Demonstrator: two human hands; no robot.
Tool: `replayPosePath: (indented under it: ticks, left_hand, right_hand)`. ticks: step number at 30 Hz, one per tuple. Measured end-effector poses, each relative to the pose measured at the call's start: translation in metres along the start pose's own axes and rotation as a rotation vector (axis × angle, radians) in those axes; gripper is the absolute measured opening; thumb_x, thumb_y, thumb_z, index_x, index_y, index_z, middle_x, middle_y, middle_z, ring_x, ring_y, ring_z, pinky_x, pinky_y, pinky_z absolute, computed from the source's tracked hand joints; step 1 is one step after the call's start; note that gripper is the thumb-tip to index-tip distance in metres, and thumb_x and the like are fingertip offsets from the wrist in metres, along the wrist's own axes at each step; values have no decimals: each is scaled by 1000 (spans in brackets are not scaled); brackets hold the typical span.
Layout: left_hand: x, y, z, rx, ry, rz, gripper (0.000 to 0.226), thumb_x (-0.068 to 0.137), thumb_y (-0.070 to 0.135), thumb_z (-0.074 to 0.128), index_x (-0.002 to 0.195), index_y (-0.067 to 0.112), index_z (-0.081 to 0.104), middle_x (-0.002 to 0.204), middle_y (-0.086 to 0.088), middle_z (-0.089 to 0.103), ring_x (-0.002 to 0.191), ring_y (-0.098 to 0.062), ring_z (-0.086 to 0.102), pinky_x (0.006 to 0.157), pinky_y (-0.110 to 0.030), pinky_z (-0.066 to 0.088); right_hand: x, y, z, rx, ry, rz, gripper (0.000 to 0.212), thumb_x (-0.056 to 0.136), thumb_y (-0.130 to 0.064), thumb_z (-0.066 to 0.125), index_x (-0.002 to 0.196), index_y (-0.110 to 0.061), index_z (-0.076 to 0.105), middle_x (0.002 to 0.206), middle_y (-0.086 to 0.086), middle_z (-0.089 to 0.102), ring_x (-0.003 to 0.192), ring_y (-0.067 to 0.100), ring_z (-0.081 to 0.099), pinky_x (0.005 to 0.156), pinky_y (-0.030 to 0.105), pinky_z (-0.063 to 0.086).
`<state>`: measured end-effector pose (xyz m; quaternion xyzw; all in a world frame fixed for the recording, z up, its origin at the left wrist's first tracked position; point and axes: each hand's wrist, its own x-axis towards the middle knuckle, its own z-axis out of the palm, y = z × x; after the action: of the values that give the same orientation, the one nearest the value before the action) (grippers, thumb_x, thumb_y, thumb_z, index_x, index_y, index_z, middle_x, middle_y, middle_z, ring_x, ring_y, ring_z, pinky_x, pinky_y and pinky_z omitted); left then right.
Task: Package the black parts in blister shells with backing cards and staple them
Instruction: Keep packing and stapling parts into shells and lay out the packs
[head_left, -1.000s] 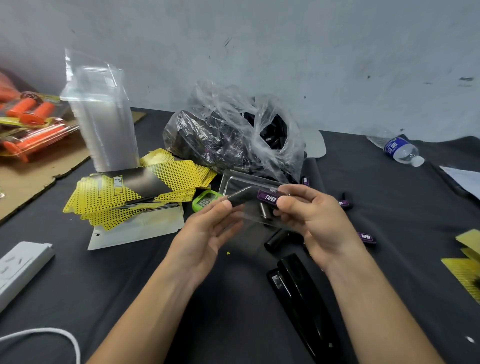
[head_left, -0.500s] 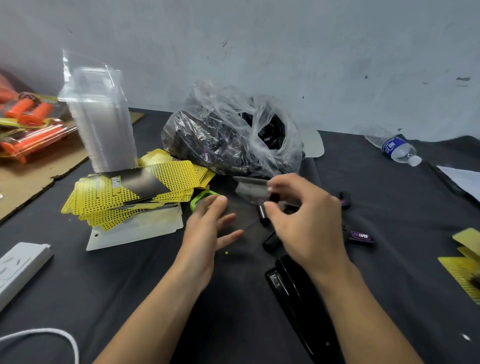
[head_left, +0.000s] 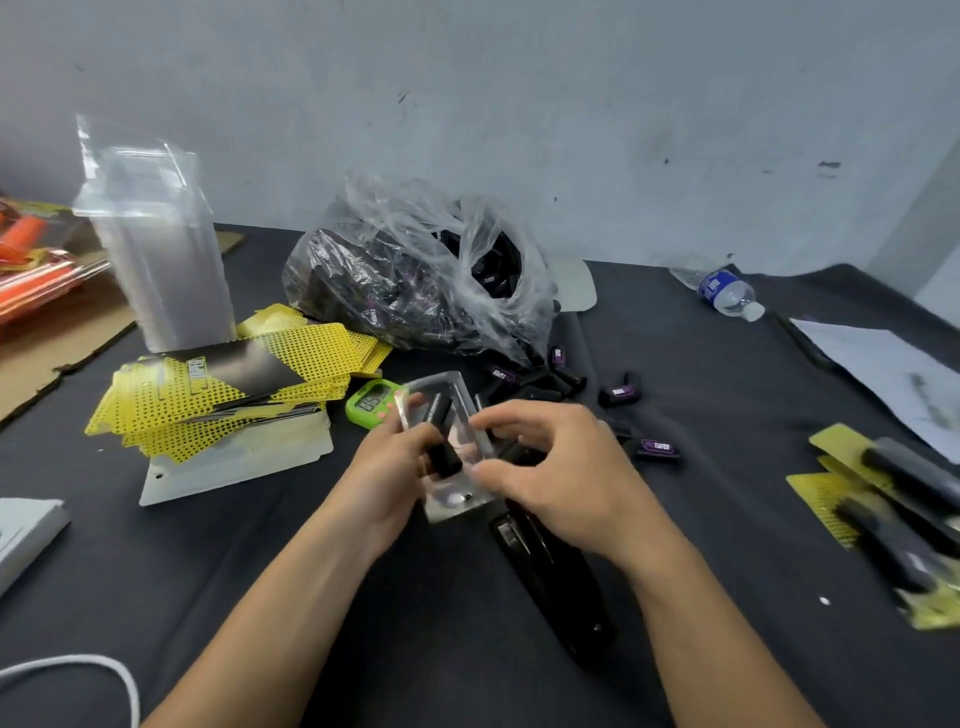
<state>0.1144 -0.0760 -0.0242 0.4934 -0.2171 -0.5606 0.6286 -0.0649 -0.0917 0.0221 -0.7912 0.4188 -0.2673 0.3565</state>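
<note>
A clear blister shell (head_left: 451, 493) lies tilted between my hands at the table's middle, with a black part (head_left: 441, 439) in it. My left hand (head_left: 387, 467) grips the shell's left side, thumb on the black part. My right hand (head_left: 553, 467) has its fingers curled at the shell's right edge, over another black part (head_left: 522, 454). Loose black parts (head_left: 618, 395) with purple labels lie behind my hands. A black stapler (head_left: 550, 577) sits under my right wrist. Yellow backing cards (head_left: 223, 389) are stacked at the left.
A plastic bag of black parts (head_left: 415, 280) stands behind. A bagged stack of clear shells (head_left: 161, 244) rises at the left; a green timer (head_left: 371, 402) lies beside the cards. Finished packs (head_left: 893, 514) lie at the right, near a water bottle (head_left: 724, 291) and paper (head_left: 883, 369).
My left hand went from open beside the shell to gripping it. The shell came nearer and lower, and my right hand moved to its right edge.
</note>
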Motion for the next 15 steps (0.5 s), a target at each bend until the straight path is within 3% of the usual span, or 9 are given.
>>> replayPosePath:
  ticks: [3,5,6,8,10,12,13,15]
  left_hand:
    - [-3,9,10,57,57,13,31,98,-5,50,121,13,61,94,-16,74,66,-19,71,53,-28,53]
    - [-2,17,17,30,81,15,14,101,1,51,108,7,61,96,-15,66,62,-13,63,50,-23,48]
    - [0,20,23,-22,59,6,10,102,2,50,104,5,60,94,-14,66,64,-12,63,53,-20,52]
    - [1,21,39,-80,-42,-25,14,103,4,46,104,2,60,88,-11,73,71,-15,70,84,-25,55]
    - [-1,14,57,-40,-131,-51,18,102,5,45,105,2,62,82,-8,77,78,-16,70,104,-33,43]
    - [-6,5,76,-24,-195,-82,19,102,6,44,105,2,62,80,-7,77,76,-15,70,97,-32,52]
    - [-9,0,83,-27,-214,-97,19,102,5,44,105,1,62,79,-8,77,71,-15,72,84,-29,60]
    - [-11,-5,91,-28,-218,-94,19,102,3,44,105,0,62,80,-9,77,66,-15,73,61,-26,62]
  right_hand:
    - [-27,27,-38,15,262,122,22,79,-27,82,98,-38,79,93,-29,75,93,-13,67,83,10,50]
    - [-53,51,-68,-200,387,251,23,82,-27,79,102,-39,76,101,-25,75,95,-9,66,90,20,52]
    - [-67,63,-82,-333,431,339,29,84,-29,78,112,-37,74,113,-19,73,103,1,66,95,28,52]
    - [-94,87,-107,-615,466,527,48,86,-33,75,132,-26,64,136,0,63,125,24,56,106,40,44]
    - [-117,107,-125,-750,475,703,60,87,-40,73,140,-19,54,144,8,54,135,33,45,111,46,36]
    - [-131,121,-130,-728,440,817,64,90,-45,69,145,-20,47,148,8,50,138,34,43,113,46,35]
    - [-134,126,-128,-714,406,821,65,92,-42,68,148,-21,44,149,6,51,137,33,44,111,45,38]
    - [-136,135,-119,-696,415,731,62,94,-28,67,151,-24,45,142,5,56,127,33,51,94,38,45]
